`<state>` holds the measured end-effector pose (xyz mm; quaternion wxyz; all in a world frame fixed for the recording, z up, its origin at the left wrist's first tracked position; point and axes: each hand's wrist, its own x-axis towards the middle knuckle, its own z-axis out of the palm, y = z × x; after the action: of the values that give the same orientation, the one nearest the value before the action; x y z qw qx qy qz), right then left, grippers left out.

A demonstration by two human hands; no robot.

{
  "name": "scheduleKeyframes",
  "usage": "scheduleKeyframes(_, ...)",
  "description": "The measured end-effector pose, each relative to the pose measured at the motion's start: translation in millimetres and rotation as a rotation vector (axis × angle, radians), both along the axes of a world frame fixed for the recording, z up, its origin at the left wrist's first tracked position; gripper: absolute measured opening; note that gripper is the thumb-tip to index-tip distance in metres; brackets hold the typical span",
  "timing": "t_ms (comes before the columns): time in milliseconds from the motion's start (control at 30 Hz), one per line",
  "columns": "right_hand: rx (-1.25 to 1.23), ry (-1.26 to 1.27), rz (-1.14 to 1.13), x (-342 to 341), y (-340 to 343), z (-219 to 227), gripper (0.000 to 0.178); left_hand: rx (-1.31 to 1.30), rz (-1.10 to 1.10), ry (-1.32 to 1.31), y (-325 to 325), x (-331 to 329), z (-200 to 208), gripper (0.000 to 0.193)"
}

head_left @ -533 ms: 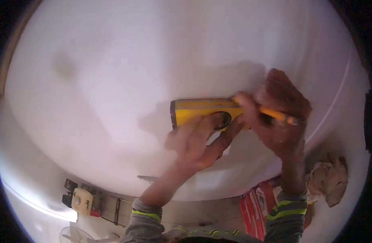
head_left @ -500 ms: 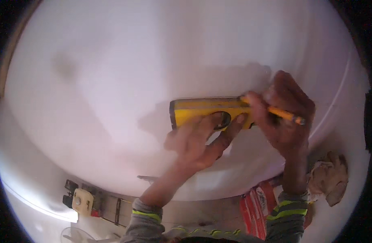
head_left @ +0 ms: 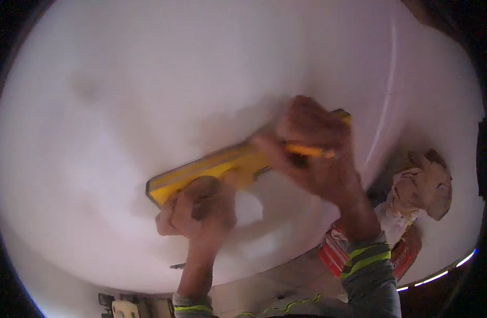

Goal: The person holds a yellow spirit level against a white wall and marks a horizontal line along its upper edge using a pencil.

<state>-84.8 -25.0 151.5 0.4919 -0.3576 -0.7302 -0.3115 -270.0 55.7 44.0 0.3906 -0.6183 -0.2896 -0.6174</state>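
Observation:
A yellow spirit level (head_left: 222, 168) with dark end caps lies slanted against the white wall (head_left: 174, 74), its right end higher than its left. My left hand (head_left: 201, 209) is closed around the lower left part of the level. In front of the level's right half, my right hand (head_left: 320, 153) is closed on a yellow-orange pencil (head_left: 307, 151). The pencil's tip is hidden by my fingers and blur. Behind my right hand, part of the level is covered, and its far end shows past the knuckles.
A red and white bag (head_left: 333, 255) stands low on the right, partly behind my right forearm. Above it is a crumpled beige paper or cloth (head_left: 426, 185). At the lower left edge sits a cream-coloured object (head_left: 126, 309) beside dark parts.
The level has gone from nearly horizontal to slanted, right end up. My left hand has changed from flat-pressed fingers to a closed grip. The whole view has shifted.

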Motion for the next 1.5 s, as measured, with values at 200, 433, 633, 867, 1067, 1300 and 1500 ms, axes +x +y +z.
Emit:
scheduleKeyframes(200, 0.018, 0.256, -0.39, 77.5, -34.8, 0.4, 0.017, -0.085, -0.006, -0.1, -5.6, -0.9, 9.9, 0.045)
scheduleKeyframes(433, -0.002, 0.433, -0.276, 78.1, -47.8, 8.0, 0.017, -0.105, 0.033, -0.1, 0.1, -10.8, 8.5, 0.052)
scheduleKeyframes(633, -0.024, 0.324, -0.386, 72.1, -36.1, 16.4, 0.018, -0.064, 0.062, -0.023, -0.7, -21.9, 18.1, 0.045)
scheduleKeyframes(867, 0.043, 0.259, -0.459, 57.5, -32.4, 38.7, 0.017, -0.008, 0.066, 0.029, -1.8, -29.6, 46.0, 0.04)
scheduleKeyframes(1067, 0.161, -0.082, -0.405, 40.9, -21.8, 15.3, 0.018, -0.018, 0.057, -0.01, 0.0, -26.1, 27.8, 0.041)
scheduleKeyframes(1300, 0.047, -0.023, -0.301, 23.3, -17.0, 15.6, 0.024, -0.123, -0.131, -0.165, 1.4, -21.7, 14.5, 0.043)
scheduleKeyframes(1500, -0.023, 0.611, -0.387, 67.5, -70.8, 8.4, 0.016, -0.004, 0.156, 0.076, -7.1, -22.1, 27.5, 0.065)
